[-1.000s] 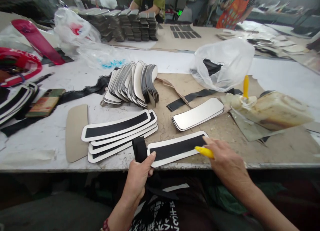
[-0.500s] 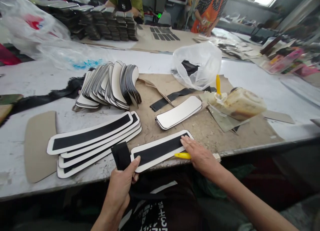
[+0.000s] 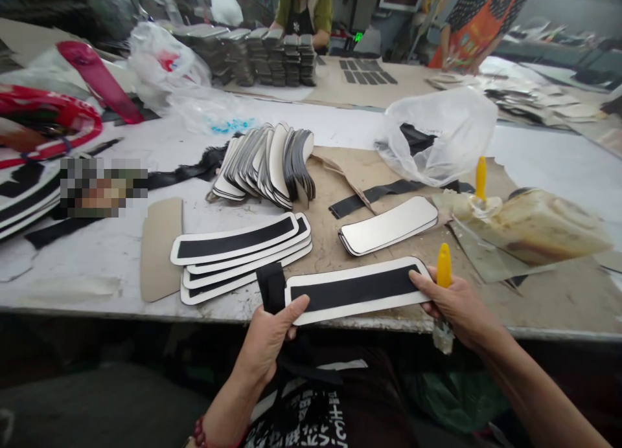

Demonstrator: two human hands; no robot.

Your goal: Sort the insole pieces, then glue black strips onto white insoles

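Note:
A long white panel (image 3: 311, 315) with a black strip (image 3: 362, 289) along its middle is held between my two hands at the table's front edge. My left hand (image 3: 272, 338) pinches its left end, thumb on top, and a folded black band (image 3: 271, 286) sticks up beside that thumb. My right hand (image 3: 459, 305) grips the right end, thumb on the strip. A brush with a yellow handle (image 3: 444, 267) is also tucked in this hand, bristles down. Left of the panel lies a fanned stack of similar strip-covered panels (image 3: 238, 241). Behind it rest plain white panels (image 3: 389, 224).
A leaning row of curved pieces (image 3: 267, 163) stands further back. On the right are a glue container (image 3: 549, 224) with another yellow-handled brush (image 3: 481, 179), and a plastic bag (image 3: 442, 134). A beige panel (image 3: 162, 250) lies left. Two people work across the table.
My right hand has gone from lying on the strip to gripping the panel's right end. The brush in it has swung upright. The view has turned left, showing more of the table there.

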